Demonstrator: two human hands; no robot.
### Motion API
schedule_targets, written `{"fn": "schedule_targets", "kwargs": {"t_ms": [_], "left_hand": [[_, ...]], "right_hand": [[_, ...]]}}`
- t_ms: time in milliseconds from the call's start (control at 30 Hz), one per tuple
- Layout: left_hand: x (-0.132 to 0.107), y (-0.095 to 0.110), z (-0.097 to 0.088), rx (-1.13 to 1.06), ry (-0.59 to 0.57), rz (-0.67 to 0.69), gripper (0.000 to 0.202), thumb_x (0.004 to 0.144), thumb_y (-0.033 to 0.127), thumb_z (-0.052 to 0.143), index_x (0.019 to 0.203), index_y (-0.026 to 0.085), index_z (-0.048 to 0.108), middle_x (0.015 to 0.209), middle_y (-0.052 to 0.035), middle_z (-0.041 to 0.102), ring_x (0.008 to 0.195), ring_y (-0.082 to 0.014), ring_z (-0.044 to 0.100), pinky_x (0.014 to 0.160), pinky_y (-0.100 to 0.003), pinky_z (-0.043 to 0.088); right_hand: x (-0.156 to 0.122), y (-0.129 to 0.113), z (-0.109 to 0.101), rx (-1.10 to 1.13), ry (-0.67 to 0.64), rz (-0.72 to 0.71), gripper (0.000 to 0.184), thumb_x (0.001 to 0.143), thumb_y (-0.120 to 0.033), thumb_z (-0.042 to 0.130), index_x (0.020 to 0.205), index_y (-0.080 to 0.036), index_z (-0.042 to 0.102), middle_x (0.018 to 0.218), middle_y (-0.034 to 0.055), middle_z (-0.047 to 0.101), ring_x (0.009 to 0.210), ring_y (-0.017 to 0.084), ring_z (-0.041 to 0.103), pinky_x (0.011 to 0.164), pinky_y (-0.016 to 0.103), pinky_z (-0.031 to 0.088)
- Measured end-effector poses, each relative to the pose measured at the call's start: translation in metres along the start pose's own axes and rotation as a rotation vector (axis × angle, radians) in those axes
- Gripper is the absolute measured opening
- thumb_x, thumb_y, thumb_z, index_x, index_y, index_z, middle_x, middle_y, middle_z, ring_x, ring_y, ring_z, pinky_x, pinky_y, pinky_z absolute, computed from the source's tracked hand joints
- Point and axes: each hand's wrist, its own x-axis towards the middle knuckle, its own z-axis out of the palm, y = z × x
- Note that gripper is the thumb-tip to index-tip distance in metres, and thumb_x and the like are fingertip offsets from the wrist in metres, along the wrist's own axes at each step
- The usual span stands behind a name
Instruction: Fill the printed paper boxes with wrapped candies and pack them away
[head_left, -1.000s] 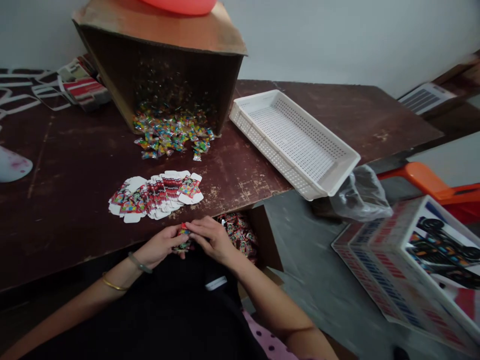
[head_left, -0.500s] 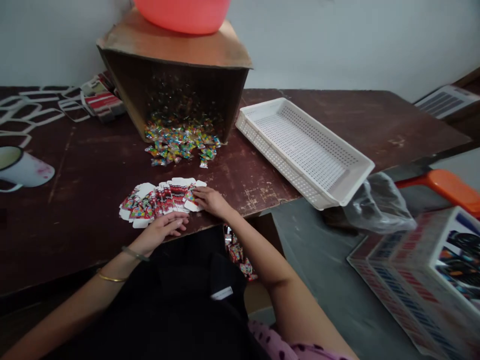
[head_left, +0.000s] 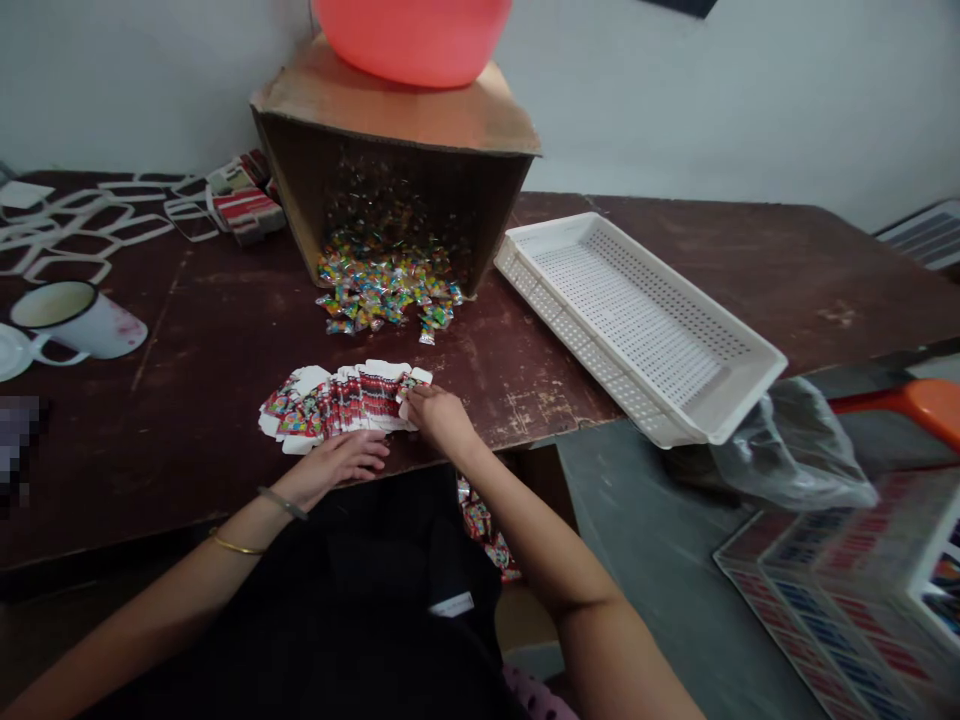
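Note:
A fanned row of small flat printed cartons (head_left: 360, 397), red and white with coloured pictures, lies near the table's front edge. My left hand (head_left: 341, 465) rests on the edge just in front of the row, palm down, fingers stretched out and holding nothing. At the row's right end, my right hand (head_left: 439, 418) has its fingers bent round the last carton (head_left: 411, 380), gripping it by its near side; the thumb is hidden. Beyond the row, wrapped candies (head_left: 390, 290) spill from a cardboard box (head_left: 405, 120) lying on its side.
A white perforated tray (head_left: 555, 315) sits to the right, overhanging the table edge. On the left are an enamel mug (head_left: 97, 325), its lid (head_left: 13, 352) and white paper bands (head_left: 71, 270). A pink basin (head_left: 416, 40) tops the box. Filled packets (head_left: 480, 525) lie below the table edge.
My right hand has shifted slightly, its fingers bending from lying flat on the end carton to closing round it. My left hand stays in front of the row. The view has turned a little left.

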Motion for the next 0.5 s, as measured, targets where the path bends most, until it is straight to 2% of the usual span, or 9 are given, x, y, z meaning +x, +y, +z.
{"fn": "schedule_targets", "kwargs": {"t_ms": [67,133,167,233,333,433,500], "left_hand": [[-0.001,0.0,0.004,-0.164,-0.038,0.018,0.041,0.083,0.049,0.062,0.111,0.019,0.064,0.104,-0.0099,0.071,0.094,-0.0232,0.066,0.08,-0.036,0.05],[-0.002,-0.003,0.01,-0.199,-0.039,0.027,0.035,0.079,0.043,0.066,0.103,0.018,0.065,0.093,-0.0081,0.073,0.085,-0.0225,0.067,0.074,-0.034,0.05],[-0.003,-0.006,0.013,-0.168,-0.02,0.024,0.03,0.076,0.038,0.068,0.097,0.016,0.066,0.084,-0.0069,0.074,0.078,-0.0215,0.067,0.071,-0.032,0.05],[-0.005,-0.013,0.02,-0.082,0.005,0.002,0.021,0.071,0.031,0.071,0.084,0.015,0.067,0.07,-0.0047,0.072,0.067,-0.0198,0.066,0.066,-0.031,0.049],[-0.01,-0.019,0.027,-0.005,-0.018,-0.043,0.016,0.067,0.025,0.074,0.071,0.014,0.064,0.056,-0.0029,0.069,0.054,-0.0166,0.062,0.058,-0.028,0.047],[-0.02,-0.019,0.03,0.032,-0.052,-0.089,0.019,0.068,0.029,0.073,0.069,0.014,0.062,0.051,-0.0014,0.065,0.047,-0.0145,0.058,0.052,-0.026,0.044],[-0.028,-0.018,0.03,0.063,-0.128,-0.116,0.021,0.068,0.031,0.073,0.075,0.014,0.063,0.057,-0.0025,0.068,0.052,-0.0154,0.06,0.054,-0.026,0.046]], "right_hand": [[-0.025,-0.016,0.005,0.063,0.112,-0.157,0.026,0.095,-0.023,0.049,0.115,-0.014,0.063,0.119,0.0134,0.064,0.109,0.022,0.057,0.096,0.034,0.044],[-0.048,-0.031,0.013,0.19,0.29,-0.292,0.026,0.095,-0.026,0.05,0.116,-0.018,0.063,0.12,0.0096,0.065,0.111,0.021,0.055,0.098,0.035,0.043],[-0.055,-0.035,0.017,0.256,0.373,-0.291,0.025,0.095,-0.027,0.051,0.115,-0.019,0.064,0.118,0.0087,0.066,0.11,0.021,0.055,0.097,0.036,0.043],[-0.061,-0.039,0.021,0.368,0.464,-0.178,0.024,0.092,-0.029,0.057,0.113,-0.021,0.066,0.117,0.0088,0.066,0.109,0.022,0.054,0.097,0.039,0.043],[-0.058,-0.038,0.021,0.568,0.407,-0.047,0.023,0.084,-0.03,0.067,0.106,-0.02,0.068,0.121,0.0103,0.061,0.114,0.023,0.051,0.1,0.04,0.041],[-0.054,-0.036,0.015,0.812,0.251,-0.021,0.019,0.078,-0.032,0.073,0.091,-0.019,0.068,0.131,0.0099,0.053,0.123,0.022,0.047,0.105,0.037,0.037],[-0.053,-0.033,0.011,0.955,0.105,-0.069,0.02,0.08,-0.035,0.072,0.085,-0.017,0.068,0.136,0.0098,0.049,0.126,0.021,0.045,0.107,0.034,0.033]]}}
